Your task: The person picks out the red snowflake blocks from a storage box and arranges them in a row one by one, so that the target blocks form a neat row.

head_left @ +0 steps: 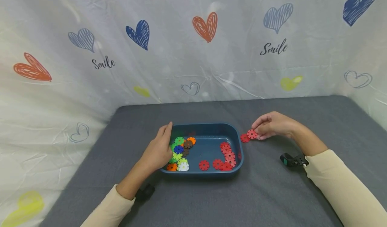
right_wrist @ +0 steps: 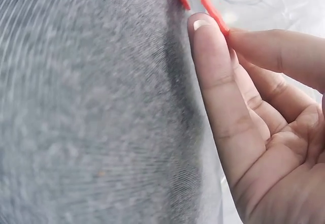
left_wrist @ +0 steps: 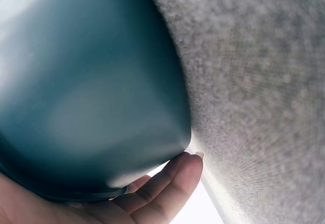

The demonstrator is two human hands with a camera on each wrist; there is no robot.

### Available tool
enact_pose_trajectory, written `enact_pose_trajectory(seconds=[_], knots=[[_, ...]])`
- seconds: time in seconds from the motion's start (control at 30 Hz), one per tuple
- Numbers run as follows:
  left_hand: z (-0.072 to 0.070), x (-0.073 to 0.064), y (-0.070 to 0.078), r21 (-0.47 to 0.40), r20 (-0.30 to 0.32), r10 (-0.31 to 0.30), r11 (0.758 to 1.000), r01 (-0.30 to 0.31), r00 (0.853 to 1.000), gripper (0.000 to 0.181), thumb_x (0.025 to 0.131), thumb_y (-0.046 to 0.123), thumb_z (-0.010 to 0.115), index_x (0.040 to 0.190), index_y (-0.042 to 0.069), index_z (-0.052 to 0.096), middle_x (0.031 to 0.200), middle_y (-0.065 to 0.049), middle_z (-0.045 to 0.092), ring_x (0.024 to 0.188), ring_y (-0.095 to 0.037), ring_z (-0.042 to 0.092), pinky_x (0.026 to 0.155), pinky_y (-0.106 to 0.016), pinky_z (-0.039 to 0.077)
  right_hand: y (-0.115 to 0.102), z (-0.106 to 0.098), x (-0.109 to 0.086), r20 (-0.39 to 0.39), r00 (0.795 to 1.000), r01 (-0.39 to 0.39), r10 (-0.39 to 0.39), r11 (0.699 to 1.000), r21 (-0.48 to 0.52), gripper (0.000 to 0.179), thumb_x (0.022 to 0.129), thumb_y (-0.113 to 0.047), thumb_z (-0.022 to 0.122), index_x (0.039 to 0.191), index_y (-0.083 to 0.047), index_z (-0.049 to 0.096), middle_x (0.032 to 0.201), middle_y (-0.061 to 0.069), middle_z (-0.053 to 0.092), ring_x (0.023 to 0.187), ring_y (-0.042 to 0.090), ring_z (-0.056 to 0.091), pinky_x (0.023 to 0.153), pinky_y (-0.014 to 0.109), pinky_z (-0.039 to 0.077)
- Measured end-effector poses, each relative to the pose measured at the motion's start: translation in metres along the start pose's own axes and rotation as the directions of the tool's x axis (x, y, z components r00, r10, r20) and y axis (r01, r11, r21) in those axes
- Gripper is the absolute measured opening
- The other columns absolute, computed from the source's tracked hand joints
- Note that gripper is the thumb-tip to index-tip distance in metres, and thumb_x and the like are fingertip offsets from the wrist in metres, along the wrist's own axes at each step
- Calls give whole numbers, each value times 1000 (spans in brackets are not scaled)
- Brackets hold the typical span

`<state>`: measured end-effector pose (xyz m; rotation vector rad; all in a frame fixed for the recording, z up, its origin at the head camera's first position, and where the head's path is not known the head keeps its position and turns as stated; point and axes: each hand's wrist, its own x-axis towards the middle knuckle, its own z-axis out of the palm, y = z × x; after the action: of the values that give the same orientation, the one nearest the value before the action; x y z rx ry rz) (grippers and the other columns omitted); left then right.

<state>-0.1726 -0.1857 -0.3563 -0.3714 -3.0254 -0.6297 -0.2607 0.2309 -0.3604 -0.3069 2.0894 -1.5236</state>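
A dark blue plastic tray (head_left: 196, 173) holds notched, flower-shaped plastic discs. My left hand (head_left: 158, 149) grips the tray's left end. In the left wrist view its fingers (left_wrist: 172, 188) lie against the outer wall (left_wrist: 101, 82) near the rim. Just beyond the tray's right end, my right hand (head_left: 273, 125) pinches a red flower disc (head_left: 252, 134) between thumb and index finger. Seen edge-on in the right wrist view, that disc (right_wrist: 210, 10) rises from the fingertips. Another red disc (head_left: 245, 138) is close beside it, against the tray's right side in the head view.
Inside the tray, several red discs (head_left: 229, 157) line the right side, with one red disc (head_left: 204, 165) apart. Green, orange, brown, blue and white discs (head_left: 183, 165) cluster at the left. A grey cloth (head_left: 211, 203) covers the table; a printed curtain (head_left: 172, 62) hangs behind.
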Motion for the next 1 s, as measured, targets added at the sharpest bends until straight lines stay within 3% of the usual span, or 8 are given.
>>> enact_pose_trajectory(seconds=[1.0], knots=[[-1,-1,2,8,-8,9,1000,-9,1000,73,91,-7,42,159,-2,16,157,-24,27,45,-14,29,47,-30,30,7,-7,-3,16,998,-63,64,996,-68,26,90,1,66,112,15,64,90,16,70,79,24,70,74,38,58]])
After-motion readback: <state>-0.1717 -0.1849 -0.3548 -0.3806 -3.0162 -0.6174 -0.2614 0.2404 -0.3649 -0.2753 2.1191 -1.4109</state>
